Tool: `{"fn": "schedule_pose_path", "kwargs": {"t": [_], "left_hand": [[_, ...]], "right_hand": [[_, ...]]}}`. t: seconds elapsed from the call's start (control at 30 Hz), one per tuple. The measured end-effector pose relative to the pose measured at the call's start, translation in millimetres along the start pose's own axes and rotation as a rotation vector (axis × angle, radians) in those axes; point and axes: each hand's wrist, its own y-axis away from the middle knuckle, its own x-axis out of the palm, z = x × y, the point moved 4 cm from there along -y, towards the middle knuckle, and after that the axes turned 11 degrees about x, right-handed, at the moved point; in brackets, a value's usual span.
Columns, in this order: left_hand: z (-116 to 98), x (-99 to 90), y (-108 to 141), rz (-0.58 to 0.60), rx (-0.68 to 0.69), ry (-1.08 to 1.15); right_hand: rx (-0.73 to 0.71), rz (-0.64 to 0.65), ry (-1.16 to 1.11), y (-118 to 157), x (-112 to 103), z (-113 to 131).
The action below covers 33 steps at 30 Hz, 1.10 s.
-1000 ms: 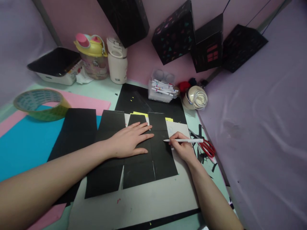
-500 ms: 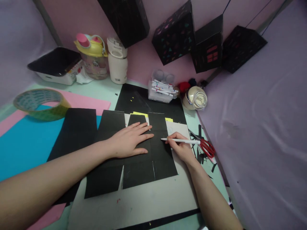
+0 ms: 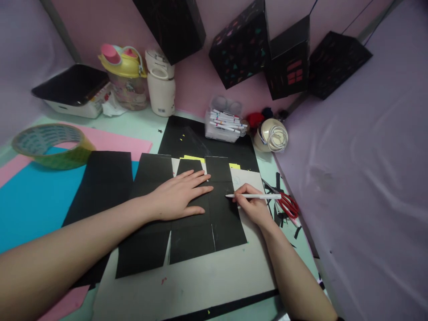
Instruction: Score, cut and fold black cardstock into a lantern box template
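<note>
My left hand (image 3: 182, 196) lies flat on a black cut sheet of paper (image 3: 190, 243), its fingers spread towards the right. My right hand (image 3: 250, 203) pinches a white pen (image 3: 261, 196), whose tip points left over the right panel of the same sheet. Whether the tip touches the paper is too small to tell. Slits run into the sheet's near and far edges. Beneath it lies a pale board (image 3: 200, 287), and bits of yellow paper (image 3: 194, 158) show at its far edge.
Red-handled scissors (image 3: 288, 206) lie among black scraps at the right. A tape roll (image 3: 53, 147) rests on coloured paper at the left. Behind are a box of markers (image 3: 224, 122), a white bottle (image 3: 161, 91) and a yellow-lidded jug (image 3: 125, 78). Black paper boxes (image 3: 239, 47) hang above.
The view has shifted slightly, moving most things a little left in the picture. The pen and my right hand have moved slightly right relative to the black sheet. My left hand stays flat.
</note>
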Motion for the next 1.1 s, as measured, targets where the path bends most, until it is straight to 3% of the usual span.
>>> {"fn": "schedule_pose_path", "kwargs": {"t": [0.33, 0.53, 1.1], "left_hand": [[1, 0.5, 0, -0.008, 0.002, 0.004], [0, -1.3, 0, -0.005, 0.001, 0.003], [1, -0.3, -1, 0.011, 0.006, -0.016]], "right_hand": [[0.029, -0.006, -0.026, 0, -1, -6], [0.014, -0.095, -0.189, -2, -6, -18], [-0.066, -0.044, -0.203, 4, -7, -19]]}}
